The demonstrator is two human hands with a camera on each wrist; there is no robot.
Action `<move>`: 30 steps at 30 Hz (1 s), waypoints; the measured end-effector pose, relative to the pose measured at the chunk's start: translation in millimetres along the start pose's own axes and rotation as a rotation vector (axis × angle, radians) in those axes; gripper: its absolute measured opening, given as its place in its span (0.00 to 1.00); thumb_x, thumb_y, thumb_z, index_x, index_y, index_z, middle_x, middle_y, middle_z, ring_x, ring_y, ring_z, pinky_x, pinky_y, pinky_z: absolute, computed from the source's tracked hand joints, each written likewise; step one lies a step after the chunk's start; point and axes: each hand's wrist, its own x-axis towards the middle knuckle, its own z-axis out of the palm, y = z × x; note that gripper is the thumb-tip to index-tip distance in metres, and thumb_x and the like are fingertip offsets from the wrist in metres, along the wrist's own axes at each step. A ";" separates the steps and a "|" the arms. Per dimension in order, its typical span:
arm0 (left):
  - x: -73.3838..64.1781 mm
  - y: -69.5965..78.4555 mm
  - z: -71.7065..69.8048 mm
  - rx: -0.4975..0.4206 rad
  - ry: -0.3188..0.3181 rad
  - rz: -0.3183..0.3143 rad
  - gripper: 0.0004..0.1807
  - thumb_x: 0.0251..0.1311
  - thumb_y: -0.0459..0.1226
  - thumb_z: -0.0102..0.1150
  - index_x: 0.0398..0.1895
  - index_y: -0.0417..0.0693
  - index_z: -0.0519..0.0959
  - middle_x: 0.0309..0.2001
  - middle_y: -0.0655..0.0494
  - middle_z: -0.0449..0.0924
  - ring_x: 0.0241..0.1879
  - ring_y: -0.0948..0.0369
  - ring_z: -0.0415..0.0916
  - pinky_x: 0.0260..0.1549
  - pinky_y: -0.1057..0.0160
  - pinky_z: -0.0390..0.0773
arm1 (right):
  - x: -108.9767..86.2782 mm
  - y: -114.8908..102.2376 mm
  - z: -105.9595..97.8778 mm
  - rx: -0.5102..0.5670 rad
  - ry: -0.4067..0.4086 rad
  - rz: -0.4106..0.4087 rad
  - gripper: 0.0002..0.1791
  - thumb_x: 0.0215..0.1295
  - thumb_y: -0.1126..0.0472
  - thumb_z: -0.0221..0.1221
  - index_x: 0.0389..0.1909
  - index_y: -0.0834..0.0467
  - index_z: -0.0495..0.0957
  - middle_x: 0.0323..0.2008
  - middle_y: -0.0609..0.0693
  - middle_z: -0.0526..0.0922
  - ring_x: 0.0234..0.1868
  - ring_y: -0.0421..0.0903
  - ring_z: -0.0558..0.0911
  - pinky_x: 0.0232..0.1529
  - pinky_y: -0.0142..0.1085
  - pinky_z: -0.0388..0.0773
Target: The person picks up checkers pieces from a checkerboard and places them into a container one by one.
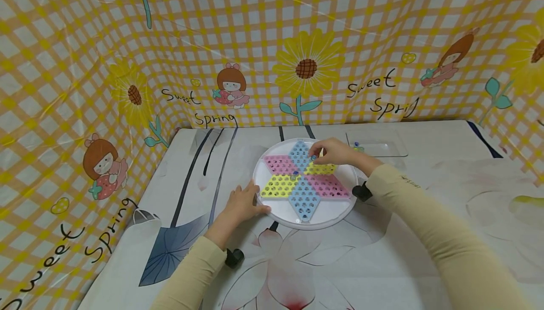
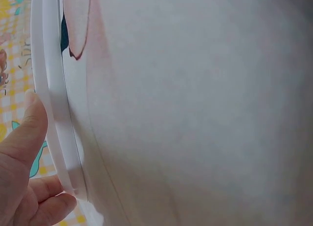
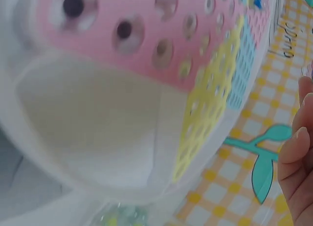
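A round white Chinese checkers board [image 1: 280, 211] with a pink, yellow and blue star lies on the table. My left hand [image 1: 241, 202] grips its left rim, thumb on the edge and fingers beside it; the thumb [image 2: 30, 123] shows against the rim in the left wrist view. Over the far side, where blue and yellow points meet, my right hand [image 1: 333, 152] pinches a glass marble [image 1: 313, 157] at its fingertips. The right fingers [image 3: 296, 147] show at the edge of the right wrist view. Near the star's middle sits a blue marble [image 1: 295, 173].
Behind the board to the right, a clear plastic tray [image 1: 388, 148] holds several marbles [image 1: 358, 146]. A patterned cloth [image 1: 263, 64] hangs behind the table and along its left side. The table cover [image 1: 408, 258] carries printed flowers and dark lines.
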 end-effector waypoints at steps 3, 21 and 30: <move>0.6 -0.3 -0.3 0.003 -0.002 -0.001 0.43 0.48 0.57 0.62 0.64 0.44 0.64 0.70 0.47 0.49 0.65 0.36 0.49 0.63 0.42 0.52 | -5.1 3.0 -8.2 0.030 0.006 0.029 0.09 0.57 0.67 0.59 0.39 0.65 0.77 0.31 0.52 0.78 0.30 0.47 0.74 0.29 0.34 0.72; -1.4 3.1 -3.9 -0.005 -0.003 0.006 0.42 0.48 0.56 0.62 0.63 0.43 0.65 0.70 0.46 0.50 0.64 0.36 0.51 0.62 0.42 0.54 | -42.2 39.1 -45.3 -0.028 0.129 0.147 0.10 0.59 0.66 0.58 0.41 0.65 0.76 0.35 0.56 0.78 0.34 0.49 0.76 0.34 0.38 0.74; -0.4 2.1 -3.3 0.011 -0.005 0.009 0.42 0.48 0.57 0.62 0.63 0.43 0.65 0.70 0.46 0.50 0.64 0.36 0.52 0.61 0.42 0.55 | -59.8 70.3 -47.3 -0.039 0.197 0.209 0.14 0.58 0.65 0.59 0.44 0.68 0.76 0.37 0.60 0.78 0.34 0.50 0.74 0.30 0.36 0.73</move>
